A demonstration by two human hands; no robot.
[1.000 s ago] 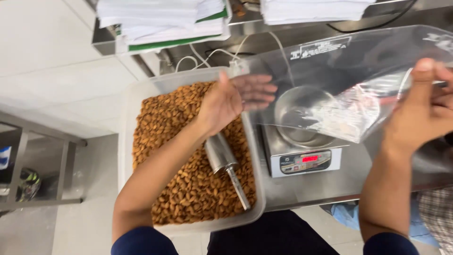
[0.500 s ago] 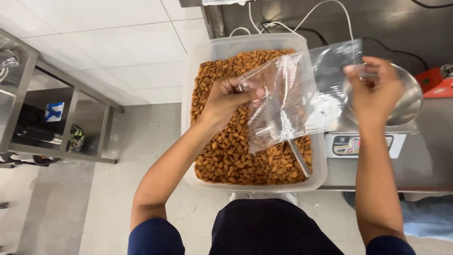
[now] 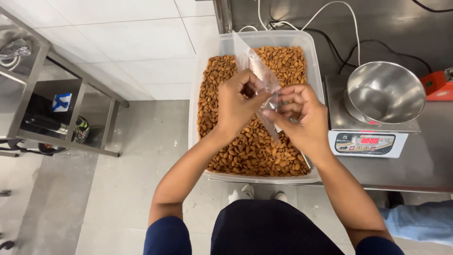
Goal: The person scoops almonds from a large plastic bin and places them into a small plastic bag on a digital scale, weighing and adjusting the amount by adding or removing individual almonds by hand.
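Both hands meet above the clear rectangular plastic tub [image 3: 315, 71] heaped with brown almonds [image 3: 255, 151], and between them they hold a small transparent plastic bag [image 3: 259, 71] that stands up edgewise from the grip; the left hand [image 3: 236, 106] has its fingers [image 3: 243, 80] curled shut on one side of the bag's lower edge, the right hand [image 3: 302, 115] pinches the other side with narrow fingers, so the two seem placed to part the film; held over the tub, anything dropped would fall back among the almonds; the tub overhangs the front left edge of the grey steel surface [image 3: 424, 165]; just to its right sits a white digital scale [image 3: 368, 141] carrying an empty steel bowl [image 3: 384, 92], close at hand.
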